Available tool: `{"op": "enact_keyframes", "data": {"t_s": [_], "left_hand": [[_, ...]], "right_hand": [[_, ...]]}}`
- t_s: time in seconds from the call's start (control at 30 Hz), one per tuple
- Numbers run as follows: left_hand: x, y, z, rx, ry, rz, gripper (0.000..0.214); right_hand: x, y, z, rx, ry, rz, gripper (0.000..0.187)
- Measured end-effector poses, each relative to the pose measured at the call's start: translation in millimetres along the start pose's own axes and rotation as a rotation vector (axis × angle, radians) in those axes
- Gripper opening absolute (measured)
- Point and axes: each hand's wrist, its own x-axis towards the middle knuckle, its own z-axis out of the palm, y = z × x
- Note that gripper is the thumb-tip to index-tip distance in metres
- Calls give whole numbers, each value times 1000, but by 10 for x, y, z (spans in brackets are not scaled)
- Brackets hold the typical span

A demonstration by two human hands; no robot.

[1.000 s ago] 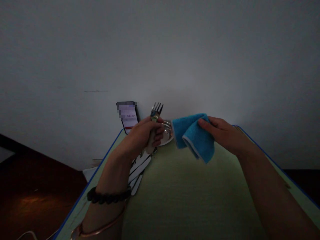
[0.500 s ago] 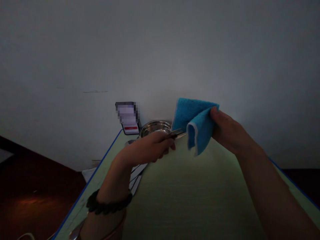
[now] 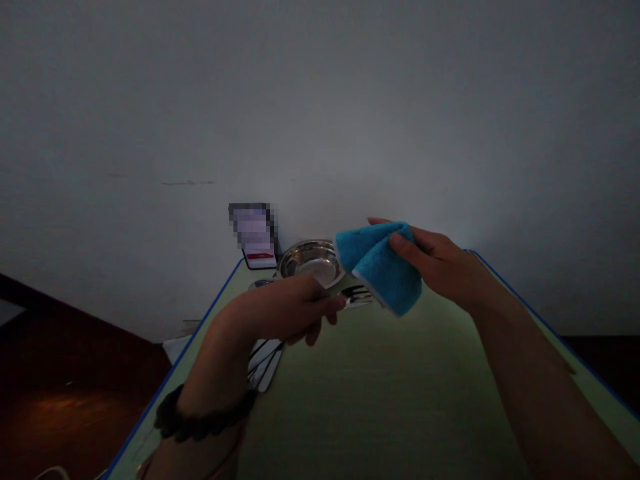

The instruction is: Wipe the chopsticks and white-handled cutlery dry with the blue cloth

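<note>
My left hand (image 3: 285,308) is closed round the handle of a metal fork (image 3: 356,295), which lies level with its tines pointing right. My right hand (image 3: 435,263) grips a folded blue cloth (image 3: 380,263) with a pale edge. The cloth hangs right above the fork's tines and covers their tips. Both hands are held over the far part of a pale green table (image 3: 380,393) with a blue rim. A dark bead bracelet circles my left wrist.
A shiny metal bowl (image 3: 310,261) stands at the table's far edge, behind the hands. A phone (image 3: 255,233) leans against the white wall to its left. More cutlery (image 3: 265,363) lies by the left edge under my left forearm. Dark floor lies left.
The fork went from upright to level, tines now pointing right. The cloth rose, then came down over the tines.
</note>
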Motion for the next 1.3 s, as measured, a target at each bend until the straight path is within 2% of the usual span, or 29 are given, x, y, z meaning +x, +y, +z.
{"op": "enact_keyframes", "data": {"t_s": [0.1,0.17,0.23,0.33,0.47,0.63,0.87,1.0,1.1,1.3], "left_hand": [[-23,-25,-47,131,115,97,32],[-44,-24,-70,225,131,115,32],[-71,-6,-86,273,108,92,34],[-105,39,-95,209,24,15,35],[-102,88,-79,173,-106,-20,34],[-68,96,-58,279,-83,35,36],[-101,64,-78,359,-38,119,26],[-101,82,-67,349,-2,131,26],[-89,82,-54,359,-37,129,28],[-94,0,-60,365,-45,80,27]], "right_hand": [[-15,16,-32,-23,-74,59,45],[-22,23,-44,-64,-158,91,45],[-27,29,-49,-108,-240,120,46],[-28,33,-32,-178,-318,142,47],[-21,12,68,-284,-415,72,40],[-25,-33,177,-377,-547,68,35],[-46,-51,26,-439,-417,81,38],[-51,-56,61,-391,-465,65,36],[-55,-50,118,-416,-495,74,38],[-65,-34,89,-428,-460,70,39]]}}
